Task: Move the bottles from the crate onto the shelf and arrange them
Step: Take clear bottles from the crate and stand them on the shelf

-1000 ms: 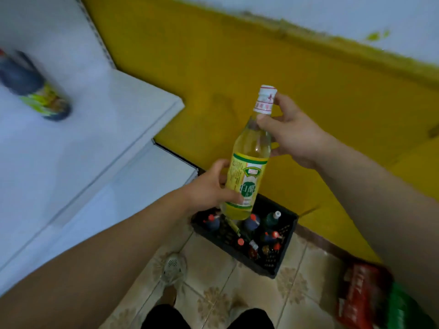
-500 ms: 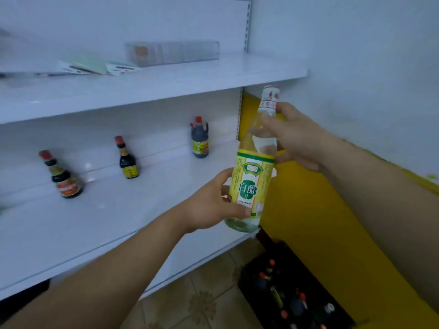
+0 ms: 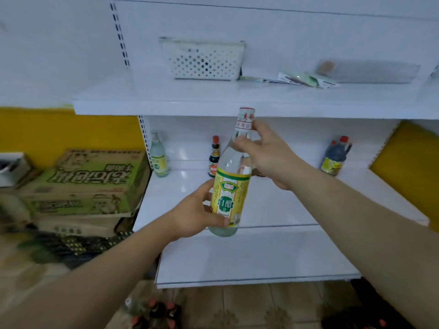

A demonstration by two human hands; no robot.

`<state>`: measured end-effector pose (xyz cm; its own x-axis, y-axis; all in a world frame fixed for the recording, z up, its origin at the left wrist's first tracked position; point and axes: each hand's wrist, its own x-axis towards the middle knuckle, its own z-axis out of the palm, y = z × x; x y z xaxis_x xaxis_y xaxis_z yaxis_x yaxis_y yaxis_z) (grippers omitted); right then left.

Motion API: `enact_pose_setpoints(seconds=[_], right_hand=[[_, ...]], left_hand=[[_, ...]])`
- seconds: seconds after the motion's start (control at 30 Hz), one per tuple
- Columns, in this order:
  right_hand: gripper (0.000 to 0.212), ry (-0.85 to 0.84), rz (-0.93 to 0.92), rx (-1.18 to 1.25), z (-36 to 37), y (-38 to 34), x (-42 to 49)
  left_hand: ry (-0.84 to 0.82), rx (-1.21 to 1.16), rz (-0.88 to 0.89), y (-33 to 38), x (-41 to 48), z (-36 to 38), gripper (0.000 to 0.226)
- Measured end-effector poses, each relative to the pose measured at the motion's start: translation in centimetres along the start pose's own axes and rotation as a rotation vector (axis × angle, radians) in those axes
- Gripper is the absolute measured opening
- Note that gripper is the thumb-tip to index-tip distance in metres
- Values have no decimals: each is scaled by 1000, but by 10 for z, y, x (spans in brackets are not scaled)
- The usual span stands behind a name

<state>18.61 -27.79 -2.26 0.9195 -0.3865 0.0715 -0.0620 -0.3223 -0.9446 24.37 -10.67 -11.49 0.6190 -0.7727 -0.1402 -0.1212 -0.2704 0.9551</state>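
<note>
While the left hand [image 3: 197,214] wraps the bottom of the tall clear glass bottle with a yellow label [image 3: 229,186], the right hand [image 3: 266,155] pinches its neck, near the white metal shelf [image 3: 273,205].

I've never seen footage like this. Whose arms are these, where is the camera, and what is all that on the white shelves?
There is no robot here: these are a person's two bare arms, filmed by a wide-angle camera worn on their head, looking forward and down.

The left hand grips the lower body of a clear bottle with a yellow label, while the right hand holds its neck. It is held in the air in front of the middle shelf.

At the back of that shelf stand a matching clear bottle, a small dark bottle and a dark jug. The upper shelf carries a white perforated basket and some packets I cannot make out. Cardboard boxes sit to the left.
</note>
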Motion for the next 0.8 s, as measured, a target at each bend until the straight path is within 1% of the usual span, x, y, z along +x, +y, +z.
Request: enact_pose_setpoints(seconds=[0.1, 0.23, 0.37, 0.5, 0.63, 0.8], right_hand=[[34, -82, -11, -14, 53, -6, 24], [38, -174, -31, -16, 104, 4, 61], [39, -278, -40, -34, 144, 36, 104], [48, -344, -43, -106, 176, 81, 148], [52, -300, -45, -161, 206, 131, 186], [56, -239, -105, -171, 236, 182, 231]], left_hand=[[84, -16, -21, -26, -6, -43, 84], [171, -61, -60, -63, 4, -79, 83], [243, -104, -109, -110, 32, -102, 83], [311, -85, -166, -162, 76, -121, 88], [344, -81, -178, -214, 121, -137, 85], [375, -8, -98, -274, 171, -158, 83]])
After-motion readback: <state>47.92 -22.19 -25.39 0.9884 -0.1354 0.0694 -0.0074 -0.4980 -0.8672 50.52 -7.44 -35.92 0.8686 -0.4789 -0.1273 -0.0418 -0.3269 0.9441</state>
